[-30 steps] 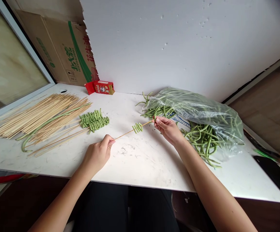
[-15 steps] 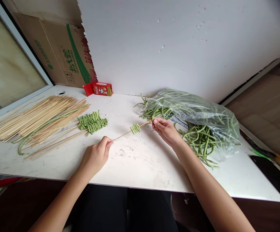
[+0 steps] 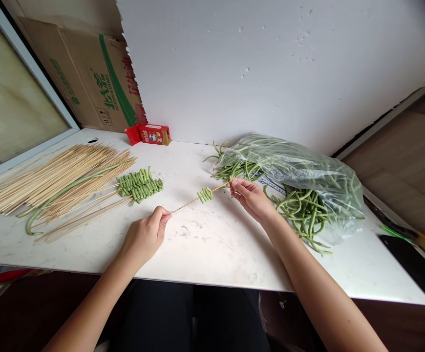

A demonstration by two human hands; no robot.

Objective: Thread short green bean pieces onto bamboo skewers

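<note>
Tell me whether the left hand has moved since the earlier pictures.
No, not noticeably: the left hand, pinching the skewer, keeps about the same place against the red box on the table; the whole view has shifted slightly.

Soft light brightens the worktop [image 3: 205, 249], with deep shadow beneath; the plastic bag [image 3: 289, 168] glints. Focus looks fairly sharp, the upper right corner dark.

One head-worn camera gives the only view, looking forward and down from above the wearer's dark trousers [image 3: 157, 318], which show at the bottom edge. It sits near enough that the left grip [image 3: 144, 237] and right grip [image 3: 251, 198] flank mid-view. Facing across the white surface [image 3: 212, 249], it reaches the upright white panel [image 3: 227, 63] behind.
</note>
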